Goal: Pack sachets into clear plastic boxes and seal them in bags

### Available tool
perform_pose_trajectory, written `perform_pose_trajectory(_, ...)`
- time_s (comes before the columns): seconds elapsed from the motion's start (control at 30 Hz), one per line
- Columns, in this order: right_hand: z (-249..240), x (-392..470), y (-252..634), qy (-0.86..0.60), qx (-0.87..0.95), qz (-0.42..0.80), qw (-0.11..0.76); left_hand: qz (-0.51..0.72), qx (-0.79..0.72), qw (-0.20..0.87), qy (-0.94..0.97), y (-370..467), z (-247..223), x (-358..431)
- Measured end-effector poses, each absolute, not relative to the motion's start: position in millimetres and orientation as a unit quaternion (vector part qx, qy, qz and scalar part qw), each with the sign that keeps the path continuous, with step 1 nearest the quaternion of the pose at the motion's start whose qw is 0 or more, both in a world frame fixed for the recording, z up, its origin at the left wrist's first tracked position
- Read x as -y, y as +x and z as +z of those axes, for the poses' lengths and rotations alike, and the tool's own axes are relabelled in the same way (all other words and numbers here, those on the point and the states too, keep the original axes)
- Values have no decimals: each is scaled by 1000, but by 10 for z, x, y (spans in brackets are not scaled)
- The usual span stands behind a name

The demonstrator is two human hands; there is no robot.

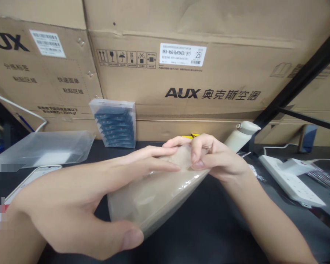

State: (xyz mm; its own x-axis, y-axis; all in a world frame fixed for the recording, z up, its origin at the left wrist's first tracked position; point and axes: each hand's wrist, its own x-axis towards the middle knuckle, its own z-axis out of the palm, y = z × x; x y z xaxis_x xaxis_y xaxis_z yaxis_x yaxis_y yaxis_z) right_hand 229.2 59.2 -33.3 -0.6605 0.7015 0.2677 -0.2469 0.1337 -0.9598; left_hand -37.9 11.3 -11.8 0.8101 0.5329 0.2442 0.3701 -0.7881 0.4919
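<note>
A tan, box-shaped package in shiny clear plastic film (156, 192) is held at a tilt above the black tabletop. My left hand (79, 201) grips it from the left, with the thumb on the near lower corner and the fingers stretched along the upper side. At the far right end, my right hand (220, 157) pinches the film between thumb and bent forefinger. Its other fingers are mostly hidden behind the package. What the wrapping contains cannot be made out.
Large cardboard cartons (143, 82) stand along the back. Before them is a clear box of blue packets (117, 124). A clear plastic sheet (49, 145) and a phone (30, 181) lie left. A pale bottle (240, 137) and a white power strip (291, 181) are right.
</note>
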Motion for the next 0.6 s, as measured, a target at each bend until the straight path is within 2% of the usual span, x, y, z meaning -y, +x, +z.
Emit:
perform_pose_trajectory(0.17, -283, -505, 2270, -191, 651, 627, 384, 183, -214, 251, 926, -378, -85, -168)
perform_pose_trajectory(0.37, -261, -561, 2328, -186, 700, 593, 350, 171, -212, 260, 926, -397, -58, -201)
perform_pose_trajectory(0.6, -102, -369, 2399, -217, 827, 361, 373, 128, -200, 262, 935, -438, 30, -220)
